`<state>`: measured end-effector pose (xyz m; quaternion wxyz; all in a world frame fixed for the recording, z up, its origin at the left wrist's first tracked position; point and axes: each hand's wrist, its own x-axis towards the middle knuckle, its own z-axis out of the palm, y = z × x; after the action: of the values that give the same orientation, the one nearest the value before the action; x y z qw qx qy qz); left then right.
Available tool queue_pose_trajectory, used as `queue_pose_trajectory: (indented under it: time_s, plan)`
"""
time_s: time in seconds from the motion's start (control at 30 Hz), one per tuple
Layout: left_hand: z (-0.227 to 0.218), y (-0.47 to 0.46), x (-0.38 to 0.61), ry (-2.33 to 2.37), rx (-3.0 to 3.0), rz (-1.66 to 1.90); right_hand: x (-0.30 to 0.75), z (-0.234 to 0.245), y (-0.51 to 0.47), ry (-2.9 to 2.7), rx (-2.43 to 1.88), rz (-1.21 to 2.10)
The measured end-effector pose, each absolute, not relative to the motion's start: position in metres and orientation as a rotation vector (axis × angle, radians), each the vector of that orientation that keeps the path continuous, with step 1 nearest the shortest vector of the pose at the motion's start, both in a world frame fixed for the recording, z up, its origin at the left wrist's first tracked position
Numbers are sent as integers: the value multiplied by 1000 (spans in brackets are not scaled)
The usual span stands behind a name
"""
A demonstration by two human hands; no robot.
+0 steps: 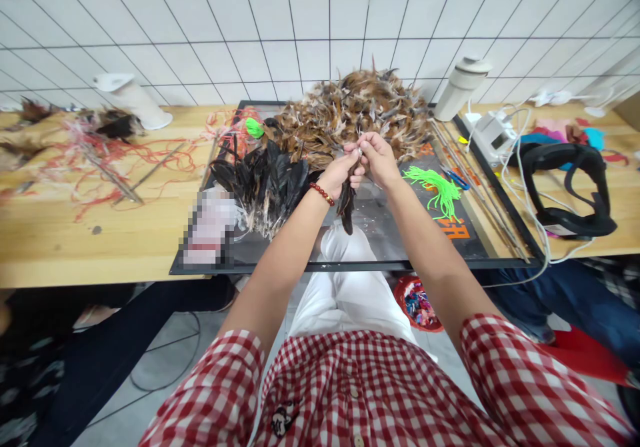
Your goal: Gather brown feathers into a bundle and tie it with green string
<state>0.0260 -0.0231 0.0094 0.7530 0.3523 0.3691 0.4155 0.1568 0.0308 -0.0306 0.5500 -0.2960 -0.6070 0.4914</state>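
Observation:
My left hand (pixel 343 173) and my right hand (pixel 377 157) meet above a dark mat (pixel 400 247) on the table. Both pinch the quill ends of a small bunch of dark feathers (pixel 346 207) that hangs down between them. A red bead bracelet (pixel 321 193) circles my left wrist. Just behind my hands lies a big heap of brown feathers (pixel 345 113). A pile of black feathers (pixel 265 180) lies to the left of my hands.
Green strings (pixel 435 190) and thin metal rods (pixel 470 187) lie right of my hands. A white glue gun stand (pixel 493 133), a black headset (pixel 570 187), white canisters (pixel 463 87), red threads (pixel 125 160) and a red basket (pixel 420 303) under the table surround them.

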Motion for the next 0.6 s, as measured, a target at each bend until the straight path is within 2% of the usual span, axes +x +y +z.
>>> queue_pose_trajectory:
  time_s: [0.27,0.6]
  plan:
    - [4,-20,23,889,916,978,154,-33,35,-1408,-702,1169]
    - [4,-16,16,860,831,914,151,-44,39,-1360,-839,1189]
